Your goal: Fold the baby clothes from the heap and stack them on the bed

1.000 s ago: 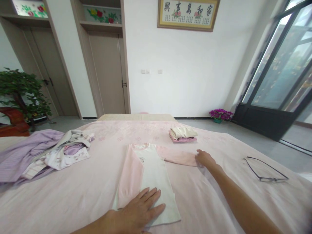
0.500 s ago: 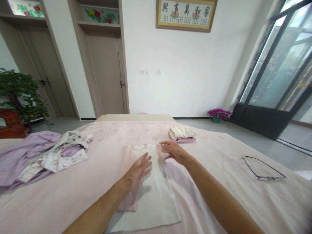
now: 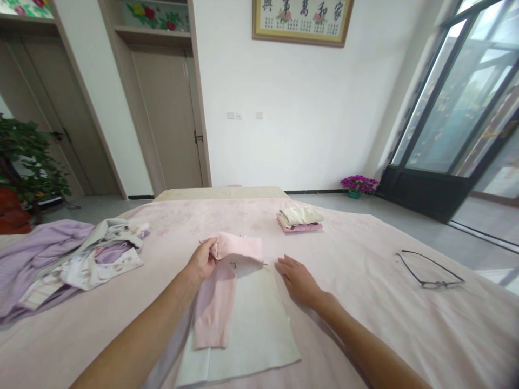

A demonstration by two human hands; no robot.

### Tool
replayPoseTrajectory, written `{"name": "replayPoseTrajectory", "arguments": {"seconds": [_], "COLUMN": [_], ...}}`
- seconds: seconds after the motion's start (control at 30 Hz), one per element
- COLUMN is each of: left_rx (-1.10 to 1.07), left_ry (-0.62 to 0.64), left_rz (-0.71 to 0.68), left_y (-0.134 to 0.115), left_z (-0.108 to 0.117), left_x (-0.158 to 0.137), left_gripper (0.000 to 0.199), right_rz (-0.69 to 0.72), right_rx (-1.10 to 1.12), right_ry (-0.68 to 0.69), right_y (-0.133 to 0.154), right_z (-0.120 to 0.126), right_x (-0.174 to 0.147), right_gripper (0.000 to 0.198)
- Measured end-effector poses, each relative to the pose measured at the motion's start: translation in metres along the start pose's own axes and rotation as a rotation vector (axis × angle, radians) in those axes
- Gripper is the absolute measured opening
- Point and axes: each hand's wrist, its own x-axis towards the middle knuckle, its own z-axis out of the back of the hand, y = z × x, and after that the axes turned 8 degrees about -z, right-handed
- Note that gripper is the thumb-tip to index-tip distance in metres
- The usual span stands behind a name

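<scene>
Pulled over from the right, one sleeve (image 3: 245, 247) now crosses the shirt's (image 3: 263, 319) chest, its end gripped in the left hand's (image 3: 203, 260) fingers. Right hand (image 3: 299, 282) has come down just beside the shirt, fingers extended. The shirt lies on pink cloth (image 3: 357, 254), nearer than the folded clothes (image 3: 300, 217).

Place: home interior | panelled door (image 3: 164, 119) | framed calligraphy (image 3: 300, 21) on white wall (image 3: 316, 102) | leafy houseplant (image 3: 30, 159) | purple potted flowers (image 3: 359, 185) | heaped household laundry (image 3: 52, 259)
</scene>
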Motion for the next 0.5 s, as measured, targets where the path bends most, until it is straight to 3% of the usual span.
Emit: {"name": "replayPoseTrajectory", "arguments": {"seconds": [0.27, 0.5], "left_rx": [-0.046, -0.120], "left_ry": [0.029, 0.007], "left_rz": [0.017, 0.014], "left_y": [-0.029, -0.040], "left_z": [-0.005, 0.000], "left_x": [0.028, 0.043], "left_gripper": [0.014, 0.018], "right_rz": [0.195, 0.235], "right_rx": [-0.116, -0.055], "right_ry": [0.087, 0.147], "right_y": [0.028, 0.051], "right_z": [0.011, 0.018], "right_x": [-0.031, -0.051], "right_gripper": [0.046, 0.047]}}
